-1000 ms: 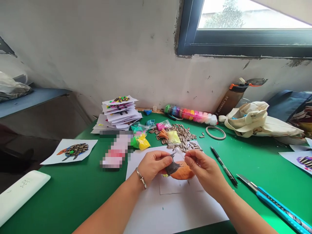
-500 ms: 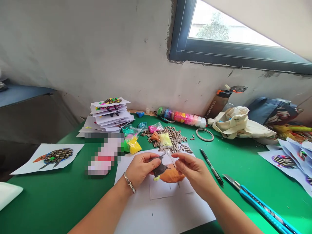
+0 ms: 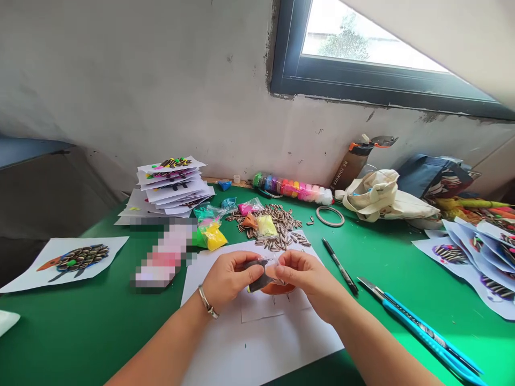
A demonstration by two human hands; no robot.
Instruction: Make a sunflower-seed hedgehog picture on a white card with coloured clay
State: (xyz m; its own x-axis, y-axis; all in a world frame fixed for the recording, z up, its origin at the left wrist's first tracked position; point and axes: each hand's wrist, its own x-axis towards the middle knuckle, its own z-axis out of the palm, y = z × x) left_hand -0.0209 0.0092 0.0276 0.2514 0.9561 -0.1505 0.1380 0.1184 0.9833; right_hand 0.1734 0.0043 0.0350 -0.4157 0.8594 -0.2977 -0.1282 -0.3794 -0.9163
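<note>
item, two hands: we list the left hand (image 3: 229,281) and the right hand (image 3: 303,273), both forearms angled in from the near edge, wrists low, fingers curled and meeting over the paper. the left hand wears a metal bracelet (image 3: 206,301) and pinches a dark clay piece (image 3: 257,280) between thumb and fingers; the right hand is closed in a pinch at the same piece, fingertips almost against the left's.

item, work: an orange clay shape (image 3: 277,289) lies just below the hands, partly hidden, on a white paper sheet (image 3: 257,343).

item, far of the sheet: sunflower seeds (image 3: 265,220) in a loose heap, with a bag of yellow clay (image 3: 214,236) to their left.

item, left: a stack of papers (image 3: 169,187) and a seed picture (image 3: 68,262) on the green table (image 3: 80,332), beside a blurred object (image 3: 163,254) we cannot make out.

item, right: a black pen (image 3: 340,266) and a blue craft knife (image 3: 422,332), both close by the sheet.

item, far edge: a row of clay tubs (image 3: 292,187), a water bottle (image 3: 352,166) and a cloth bag (image 3: 382,198).
</note>
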